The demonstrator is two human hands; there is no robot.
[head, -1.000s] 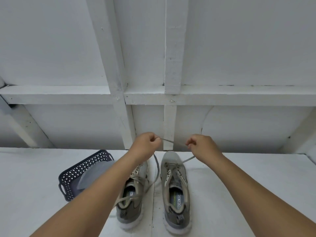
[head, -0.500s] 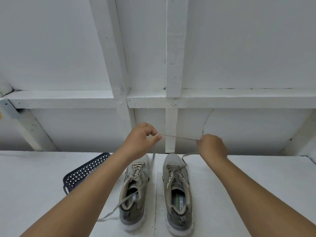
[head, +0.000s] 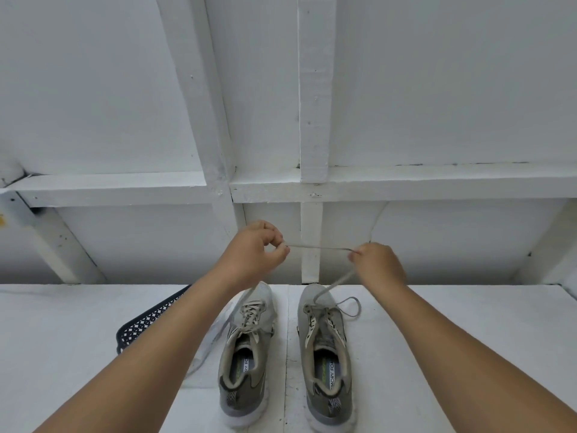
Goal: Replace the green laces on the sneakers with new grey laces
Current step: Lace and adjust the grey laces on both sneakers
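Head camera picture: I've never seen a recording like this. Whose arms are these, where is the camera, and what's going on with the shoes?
There is no machine here. A person wears a wide-angle camera on the head, looking forward and down, so both bare arms reach in from below. The left hand and right hand each pinch a grey lace, stretched between them above the shoes. From the right hand's grip it drops to the toe end of the right sneaker, forming a small loop there. The left sneaker stands beside it, already laced. Both rest on a white table. A dark perforated basket lies at the left, partly hidden by the arm.
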